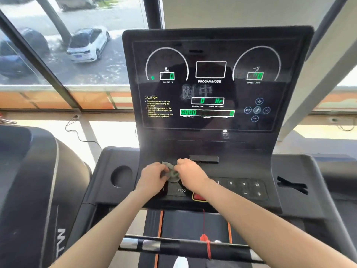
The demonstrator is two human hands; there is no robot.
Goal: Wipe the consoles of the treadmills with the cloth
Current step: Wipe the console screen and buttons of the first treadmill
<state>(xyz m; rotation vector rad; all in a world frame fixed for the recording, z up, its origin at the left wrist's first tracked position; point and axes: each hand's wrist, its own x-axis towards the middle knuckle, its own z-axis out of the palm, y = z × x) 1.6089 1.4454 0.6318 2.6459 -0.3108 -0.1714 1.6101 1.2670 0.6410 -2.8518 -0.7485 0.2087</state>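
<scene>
A black treadmill console (212, 89) stands in front of me, its green digits lit and a dusty smudge near the middle. A small crumpled grey-green cloth (171, 172) is bunched between both my hands above the lower button panel (243, 187). My left hand (152, 177) grips the cloth's left side with curled fingers. From the right, my right hand (190, 173) pinches the same cloth. Most of the cloth is hidden by my fingers.
A round cup holder (121, 176) sits left of my hands and a slot (291, 185) is at the right. A red safety cord (206, 242) hangs to the handlebar (173, 245). Another treadmill's black body (32, 190) stands at the left. Windows with parked cars lie beyond.
</scene>
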